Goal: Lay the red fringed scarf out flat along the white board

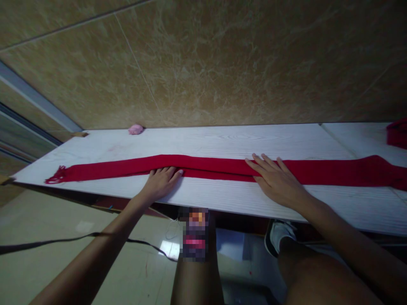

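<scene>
A long red scarf [219,166], folded lengthwise, lies along the white wooden surface, with fringe [59,174] at its left end. Between my hands the fold stands slightly apart, and a strip of the lower layer shows along the near side. My left hand [161,182] rests at the near edge of the scarf, thumb spread away from the fingers; its fingertips meet the fold and are partly hidden there. Flat across the scarf farther right lies my right hand [275,180], its fingers spread and touching the cloth. Neither hand grips anything.
A small pink lump [136,129] sits at the back of the white surface [210,195], against the marbled wall [222,63]. More red cloth [397,134] lies at the far right. A dark strap [63,240] crosses at lower left. My legs are below the near edge.
</scene>
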A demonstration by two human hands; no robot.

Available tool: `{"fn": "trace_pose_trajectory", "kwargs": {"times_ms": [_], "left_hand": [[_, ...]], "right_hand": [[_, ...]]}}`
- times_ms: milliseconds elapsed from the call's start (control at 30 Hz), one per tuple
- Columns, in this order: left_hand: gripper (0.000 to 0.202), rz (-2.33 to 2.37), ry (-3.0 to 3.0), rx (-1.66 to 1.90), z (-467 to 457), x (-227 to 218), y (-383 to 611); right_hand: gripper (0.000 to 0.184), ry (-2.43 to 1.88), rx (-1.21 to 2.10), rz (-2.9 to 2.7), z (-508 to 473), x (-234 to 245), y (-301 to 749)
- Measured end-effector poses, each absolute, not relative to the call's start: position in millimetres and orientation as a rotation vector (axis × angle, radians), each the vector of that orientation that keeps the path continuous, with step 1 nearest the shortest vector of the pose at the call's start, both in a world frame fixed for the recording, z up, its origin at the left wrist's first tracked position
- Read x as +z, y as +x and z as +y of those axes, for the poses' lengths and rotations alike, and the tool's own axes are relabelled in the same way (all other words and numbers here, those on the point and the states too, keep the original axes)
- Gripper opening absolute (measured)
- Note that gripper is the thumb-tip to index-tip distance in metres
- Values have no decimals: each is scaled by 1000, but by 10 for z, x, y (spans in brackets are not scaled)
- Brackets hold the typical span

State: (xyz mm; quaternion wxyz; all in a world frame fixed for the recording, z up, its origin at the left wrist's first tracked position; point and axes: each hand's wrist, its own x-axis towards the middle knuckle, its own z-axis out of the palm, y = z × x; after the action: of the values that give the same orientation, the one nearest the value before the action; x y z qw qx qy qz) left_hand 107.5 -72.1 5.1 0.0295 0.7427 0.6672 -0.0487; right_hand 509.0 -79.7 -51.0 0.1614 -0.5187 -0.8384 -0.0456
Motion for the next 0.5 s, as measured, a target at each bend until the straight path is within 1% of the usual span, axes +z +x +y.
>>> {"fn": "trace_pose_trajectory", "kwargs": {"times_ms": [167, 333, 500], "left_hand": [[56, 2203, 2243, -232, -663, 30, 393], [52, 2358, 2195, -430, -610, -2, -322], [48, 2514, 1980, -346, -514, 82, -804]], "right_hand": [[61, -1486, -170, -2411, -808, -511, 5118], [62, -1443, -216, -2409, -792, -545, 5139], [64, -1378, -299, -2373, -781, -645, 5177]]}}
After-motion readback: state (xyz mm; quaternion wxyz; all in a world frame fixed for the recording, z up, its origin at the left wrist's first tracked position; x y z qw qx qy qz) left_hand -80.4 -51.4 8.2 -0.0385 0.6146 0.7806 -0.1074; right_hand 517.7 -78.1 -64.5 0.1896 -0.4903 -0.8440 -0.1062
